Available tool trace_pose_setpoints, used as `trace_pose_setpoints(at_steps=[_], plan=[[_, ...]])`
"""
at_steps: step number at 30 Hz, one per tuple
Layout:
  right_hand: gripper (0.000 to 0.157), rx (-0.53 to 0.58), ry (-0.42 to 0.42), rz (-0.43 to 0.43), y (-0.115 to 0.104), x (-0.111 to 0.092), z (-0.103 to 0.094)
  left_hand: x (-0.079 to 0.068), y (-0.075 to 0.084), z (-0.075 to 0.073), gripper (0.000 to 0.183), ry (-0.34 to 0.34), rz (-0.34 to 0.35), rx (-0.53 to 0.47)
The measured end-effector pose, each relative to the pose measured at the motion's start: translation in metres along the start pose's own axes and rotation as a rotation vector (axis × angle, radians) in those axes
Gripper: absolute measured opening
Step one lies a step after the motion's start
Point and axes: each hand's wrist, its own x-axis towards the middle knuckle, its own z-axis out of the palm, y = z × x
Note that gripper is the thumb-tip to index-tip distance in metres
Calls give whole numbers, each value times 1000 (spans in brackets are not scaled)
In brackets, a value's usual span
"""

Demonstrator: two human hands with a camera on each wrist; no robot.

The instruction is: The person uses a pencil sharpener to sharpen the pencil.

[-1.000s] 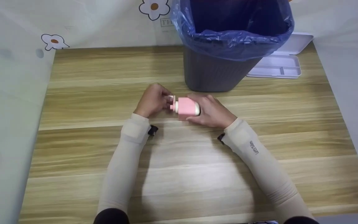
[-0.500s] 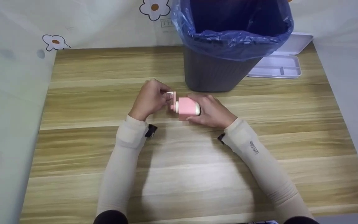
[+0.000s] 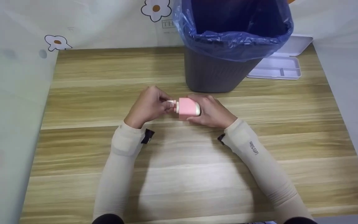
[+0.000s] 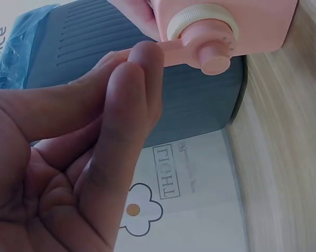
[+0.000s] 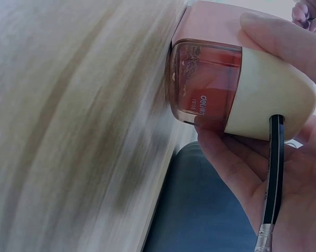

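A pink and cream crank pencil sharpener (image 3: 186,106) sits on the wooden table, held from the right by my right hand (image 3: 213,112). In the right wrist view its clear drawer (image 5: 205,84) holds dark shavings. A black pencil (image 5: 275,168) stands in the hole of the cream face, its metal end lying out over the palm. On the opposite side, my left hand (image 3: 148,107) pinches the end of the pink crank (image 4: 207,47) between thumb and fingers. The left wrist view shows the crank arm running from a ribbed cream collar (image 4: 181,23) to those fingertips, which hide the knob.
Just behind the hands stands a grey bin (image 3: 218,74) lined with a blue bag (image 3: 228,45). An open white pencil case (image 3: 286,73) lies behind it at the right. Flower-printed sheeting (image 3: 104,25) surrounds the table (image 3: 182,180) at the back and sides.
My left hand has gone up and come back down with the crank, whose end has swung from high to lower. My right hand and the pencil sharpener have stayed in place.
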Motion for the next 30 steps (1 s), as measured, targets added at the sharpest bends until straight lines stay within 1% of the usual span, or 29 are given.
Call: trace_pose_setpoints(at_steps=[7,11,14,16,19,22,25,27,30], plan=[[53,3,8,-3,0,0,1,-5,0,2,5,-45,-5,-21],[55,6,8,-8,0,-1,1,-8,0,2,6,-87,-23,-57],[53,1,8,-10,0,0,1,-10,1,3,7,-112,-38,-79],[53,-1,6,-10,1,-1,1,-11,0,3,7,-129,-40,-76],[53,1,1,-5,1,-1,1,-12,-1,6,9,-153,-25,-14],[53,1,-2,1,1,-2,2,-11,-9,14,13,-184,39,92],[53,0,0,6,2,-2,1,-9,-21,26,18,-188,80,152],[55,0,-1,7,1,-2,1,-6,-28,33,18,-180,65,128],[57,-3,-3,8,1,-2,0,-2,-36,38,14,-171,-4,65]])
